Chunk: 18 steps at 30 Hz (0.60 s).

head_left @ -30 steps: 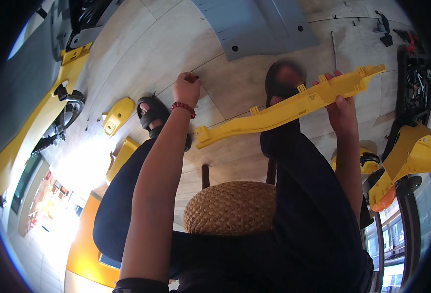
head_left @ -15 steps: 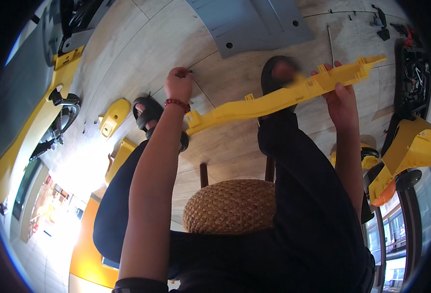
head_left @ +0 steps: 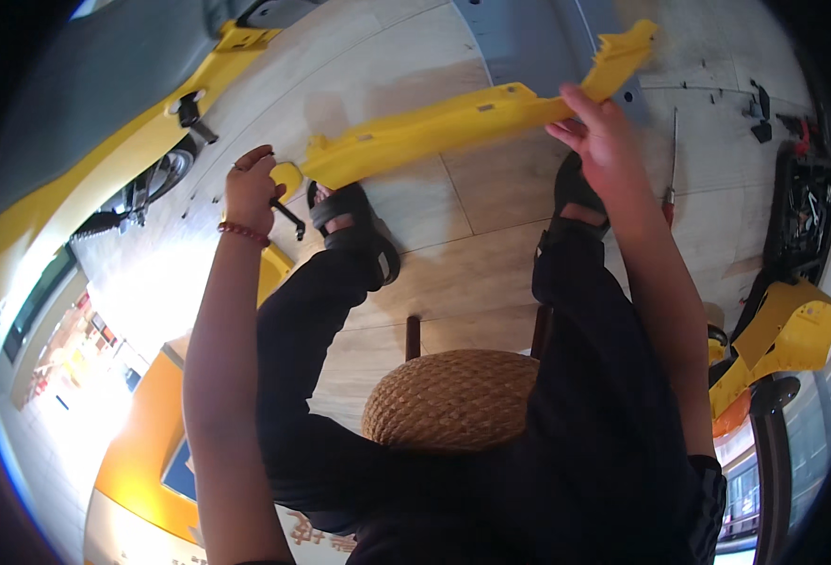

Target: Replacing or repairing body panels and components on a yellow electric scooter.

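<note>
A long yellow plastic trim panel (head_left: 444, 122) hangs above the floor, tilted up toward its far right end. My right hand (head_left: 599, 132) grips it near that end, thumb and fingers around its edge. Left of the panel and apart from it, my left hand (head_left: 251, 193) is closed, with a small dark tip showing at its fingers. What it holds is not clear. Beside that hand, a black bent piece (head_left: 289, 218) shows; whether it is in the hand or lies behind it, I cannot tell.
A grey panel (head_left: 529, 47) lies ahead on the floor. A yellow-and-grey vehicle body (head_left: 105, 122) stands at left. A screwdriver (head_left: 672, 179), a black tool case (head_left: 802, 212) and yellow body parts (head_left: 783, 330) are at right. A woven stool (head_left: 448, 400) is below me.
The yellow panel has moved up and left and turned over to a smoother face. My left hand has moved left and slightly down. The view has shifted too.
</note>
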Tool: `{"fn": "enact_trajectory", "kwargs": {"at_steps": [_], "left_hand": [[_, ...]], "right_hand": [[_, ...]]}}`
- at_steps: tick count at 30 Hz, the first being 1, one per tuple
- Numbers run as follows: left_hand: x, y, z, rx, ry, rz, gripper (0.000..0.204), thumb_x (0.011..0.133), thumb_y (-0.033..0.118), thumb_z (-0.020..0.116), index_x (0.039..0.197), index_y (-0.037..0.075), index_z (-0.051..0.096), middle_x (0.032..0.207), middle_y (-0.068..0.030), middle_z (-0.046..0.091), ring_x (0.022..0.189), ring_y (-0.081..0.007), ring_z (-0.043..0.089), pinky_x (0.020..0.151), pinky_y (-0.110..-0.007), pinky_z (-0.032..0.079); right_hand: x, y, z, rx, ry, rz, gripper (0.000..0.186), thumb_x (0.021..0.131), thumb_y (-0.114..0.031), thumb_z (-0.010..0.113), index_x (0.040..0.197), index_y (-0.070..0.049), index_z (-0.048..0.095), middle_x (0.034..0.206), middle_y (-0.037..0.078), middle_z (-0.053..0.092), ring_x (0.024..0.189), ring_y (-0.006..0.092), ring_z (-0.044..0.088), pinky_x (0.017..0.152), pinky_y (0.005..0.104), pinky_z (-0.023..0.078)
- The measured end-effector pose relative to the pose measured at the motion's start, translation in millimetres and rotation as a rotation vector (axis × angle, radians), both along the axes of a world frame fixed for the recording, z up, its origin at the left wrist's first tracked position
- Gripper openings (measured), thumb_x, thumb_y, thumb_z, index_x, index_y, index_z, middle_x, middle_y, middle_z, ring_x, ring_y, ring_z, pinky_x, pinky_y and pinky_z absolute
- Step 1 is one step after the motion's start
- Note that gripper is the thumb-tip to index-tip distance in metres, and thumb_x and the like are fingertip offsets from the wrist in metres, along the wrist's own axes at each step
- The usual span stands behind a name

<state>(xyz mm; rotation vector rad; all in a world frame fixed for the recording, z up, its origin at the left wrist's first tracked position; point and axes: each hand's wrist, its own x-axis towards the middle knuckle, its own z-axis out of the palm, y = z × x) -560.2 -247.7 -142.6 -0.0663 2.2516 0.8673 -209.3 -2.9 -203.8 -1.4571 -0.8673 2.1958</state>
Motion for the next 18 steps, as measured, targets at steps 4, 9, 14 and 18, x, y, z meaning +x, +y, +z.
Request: {"fn": "enact_trajectory", "kwargs": {"at_steps": [4,9,14,18], "left_hand": [[-13,-30,64,-0.035,0.031,0.020,0.028,0.086,0.008,0.061,0.114,0.003,0.060,0.093,-0.0034,0.059,0.062,-0.0096,0.052,0.054,-0.025,0.048],[19,-57,166,0.072,-0.018,0.040,0.022,0.092,0.006,0.055,0.113,0.001,0.058,0.088,-0.0025,0.057,0.053,-0.0041,0.043,0.052,-0.022,0.040],[53,-64,212,0.198,-0.091,0.087,0.018,0.092,0.002,0.054,0.109,-0.001,0.058,0.092,-0.0036,0.057,0.056,-0.0043,0.047,0.049,-0.019,0.042],[50,-60,208,0.264,-0.135,0.038,0.017,0.091,0.001,0.054,0.107,-0.001,0.059,0.094,-0.0033,0.058,0.058,-0.0034,0.050,0.049,-0.018,0.044]], "right_hand": [[-73,-17,-10,-0.022,0.003,0.097,0.040,0.082,-0.031,0.075,0.107,-0.005,0.059,0.104,0.005,0.061,0.092,0.0169,0.061,0.085,0.0355,0.052],[-159,-33,-28,-0.134,-0.028,0.089,0.045,0.080,-0.032,0.076,0.114,-0.009,0.057,0.113,0.005,0.059,0.103,0.0198,0.058,0.087,0.0420,0.050],[-216,-49,-46,-0.213,-0.082,0.022,0.053,0.080,-0.031,0.075,0.122,-0.009,0.052,0.120,0.006,0.057,0.107,0.0233,0.057,0.088,0.0455,0.050],[-234,-59,-62,-0.202,-0.210,0.006,0.057,0.080,-0.033,0.075,0.126,-0.010,0.050,0.122,0.007,0.056,0.108,0.0246,0.057,0.087,0.0471,0.050]]}}
